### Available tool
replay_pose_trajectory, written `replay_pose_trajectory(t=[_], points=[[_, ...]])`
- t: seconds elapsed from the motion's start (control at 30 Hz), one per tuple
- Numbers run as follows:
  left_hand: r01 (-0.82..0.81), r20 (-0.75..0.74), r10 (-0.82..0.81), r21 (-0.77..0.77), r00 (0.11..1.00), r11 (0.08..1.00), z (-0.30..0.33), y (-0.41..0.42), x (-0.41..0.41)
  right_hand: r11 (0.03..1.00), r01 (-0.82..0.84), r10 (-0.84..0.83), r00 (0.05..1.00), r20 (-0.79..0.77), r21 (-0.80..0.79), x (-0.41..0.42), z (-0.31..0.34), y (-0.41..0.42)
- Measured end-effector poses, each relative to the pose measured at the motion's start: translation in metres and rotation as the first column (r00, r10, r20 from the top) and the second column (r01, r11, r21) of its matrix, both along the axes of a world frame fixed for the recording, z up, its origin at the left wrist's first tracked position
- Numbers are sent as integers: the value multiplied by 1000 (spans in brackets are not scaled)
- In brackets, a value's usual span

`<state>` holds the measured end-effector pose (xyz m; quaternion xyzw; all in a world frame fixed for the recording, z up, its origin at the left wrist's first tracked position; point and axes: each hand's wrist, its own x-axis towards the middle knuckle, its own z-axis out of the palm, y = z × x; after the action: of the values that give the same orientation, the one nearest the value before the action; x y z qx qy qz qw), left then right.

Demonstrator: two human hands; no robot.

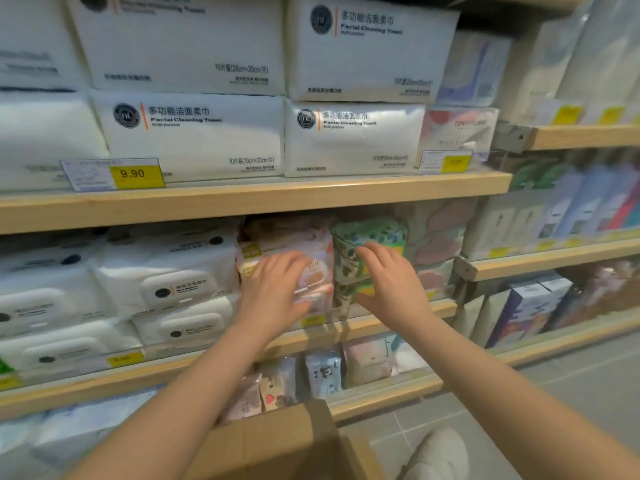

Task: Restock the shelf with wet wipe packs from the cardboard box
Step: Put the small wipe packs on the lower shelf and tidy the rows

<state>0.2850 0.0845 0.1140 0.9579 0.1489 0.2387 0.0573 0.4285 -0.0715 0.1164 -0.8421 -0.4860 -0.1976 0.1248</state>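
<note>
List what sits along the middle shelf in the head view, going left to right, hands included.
White lidded wipe packs → left hand resting on the pink-and-white packs → green leaf-print packs touched by the right hand → pale packs with pink blotches.

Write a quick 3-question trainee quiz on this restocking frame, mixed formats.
1. True or false: the left hand rests on the pink pack.
2. What does the right hand touch? A) green pack B) cardboard box C) price tag
3. Fill in: the yellow price tag on the upper shelf reads ____.

Key: 1 true; 2 A; 3 9.90
</note>
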Motion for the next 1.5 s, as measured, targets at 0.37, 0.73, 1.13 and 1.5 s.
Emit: replay_pose_trajectory(t=[0.37,0.73,1.13,1.5], points=[[-365,-400,351,45,846,930,16,43,57,950,145,-102,981,163,-277,51,7,59],[-386,-306,370,8,877,923,17,35,58,924,330,-300,939,167,-193,45,-3,96],[-279,35,277,65,960,958,30,54,-11,993,26,-7,986,165,-115,-5,-6,74],[-421,80,420,332,904,844,7,115,-67,951,-97,171,956,239,-294,-65,-11,135]])
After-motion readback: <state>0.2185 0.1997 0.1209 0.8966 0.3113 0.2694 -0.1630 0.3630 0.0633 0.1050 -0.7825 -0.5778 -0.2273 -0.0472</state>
